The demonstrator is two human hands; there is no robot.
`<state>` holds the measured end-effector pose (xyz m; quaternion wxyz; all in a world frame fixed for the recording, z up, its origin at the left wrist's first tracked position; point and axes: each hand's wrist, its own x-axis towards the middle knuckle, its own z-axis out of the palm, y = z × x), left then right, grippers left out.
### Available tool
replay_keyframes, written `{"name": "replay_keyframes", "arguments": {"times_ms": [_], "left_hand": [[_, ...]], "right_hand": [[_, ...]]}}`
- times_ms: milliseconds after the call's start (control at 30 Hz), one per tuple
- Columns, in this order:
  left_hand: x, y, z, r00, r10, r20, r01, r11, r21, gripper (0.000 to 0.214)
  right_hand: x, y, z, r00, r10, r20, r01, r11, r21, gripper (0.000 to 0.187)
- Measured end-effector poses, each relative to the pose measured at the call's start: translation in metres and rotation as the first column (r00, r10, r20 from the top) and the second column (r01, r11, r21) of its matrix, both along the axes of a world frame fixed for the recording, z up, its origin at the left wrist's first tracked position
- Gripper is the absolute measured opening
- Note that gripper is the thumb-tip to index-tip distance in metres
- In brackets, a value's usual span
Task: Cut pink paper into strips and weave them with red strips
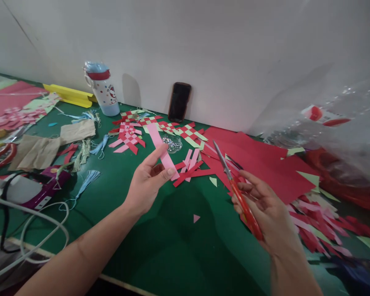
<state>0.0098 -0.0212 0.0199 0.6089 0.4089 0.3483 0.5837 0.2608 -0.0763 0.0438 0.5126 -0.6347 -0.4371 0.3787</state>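
Note:
Between the thumb and fingers of my left hand [148, 179] is a pink paper strip [156, 137], held slanting above the table. My right hand [265, 205] grips a pair of scissors [239, 193] with red handles, its blades together and pointing up and away. Behind the strip lies a small clear dish [174, 144] of tiny bead-like pieces. Loose red and pink strips [189, 162] cross one another between my hands. A pink woven paper piece [129, 137] rests to the left of the held strip. One small pink triangle [196, 218] lies on the green tabletop.
A phone [179, 102] leans on the wall near a white bottle [103, 90]. Red paper sheets [265, 160] and paper scraps [320, 226] spread rightward, beside a clear plastic bag [336, 135]. Leftward are tassels [88, 181], brown paper bags [37, 151] and a white cable [46, 211].

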Motion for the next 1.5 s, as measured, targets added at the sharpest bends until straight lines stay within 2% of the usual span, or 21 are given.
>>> {"name": "replay_keyframes", "arguments": {"times_ms": [100,233,333,400,500,633,800,1133,1500], "left_hand": [[-0.002,0.0,0.003,0.999,0.034,0.015,-0.035,0.999,0.021,0.059],[-0.004,0.001,0.005,0.997,0.062,0.049,-0.065,0.997,0.047,0.057],[-0.005,0.002,0.007,0.993,0.09,0.071,-0.094,0.994,0.052,0.057],[-0.007,0.003,0.008,0.99,0.112,0.087,-0.117,0.992,0.052,0.056],[-0.008,0.003,0.008,0.987,0.129,0.096,-0.135,0.989,0.062,0.056],[-0.007,0.002,0.007,0.989,0.131,0.068,-0.135,0.989,0.062,0.056],[-0.005,0.0,0.007,0.991,0.123,0.057,-0.126,0.991,0.054,0.058],[-0.005,0.001,0.006,0.994,0.102,0.032,-0.104,0.991,0.089,0.057],[-0.005,0.001,0.002,0.994,0.098,-0.045,-0.092,0.987,0.13,0.059]], "right_hand": [[-0.012,-0.003,0.001,0.98,0.118,-0.159,-0.13,0.989,-0.068,0.062],[-0.02,-0.005,-0.003,0.923,0.24,-0.3,-0.295,0.943,-0.155,0.064],[-0.026,-0.009,-0.01,0.927,0.272,-0.257,-0.305,0.947,-0.097,0.073],[-0.032,-0.014,-0.015,0.928,0.307,-0.209,-0.333,0.937,-0.104,0.078],[-0.042,-0.019,-0.02,0.921,0.378,-0.093,-0.39,0.896,-0.212,0.073],[-0.055,-0.019,-0.017,0.886,0.462,0.043,-0.425,0.845,-0.324,0.069],[-0.062,-0.017,-0.01,0.876,0.481,0.05,-0.437,0.832,-0.342,0.063],[-0.06,-0.019,-0.012,0.865,0.502,-0.016,-0.477,0.811,-0.338,0.061],[-0.061,-0.018,-0.016,0.874,0.486,-0.009,-0.461,0.825,-0.327,0.059]]}}
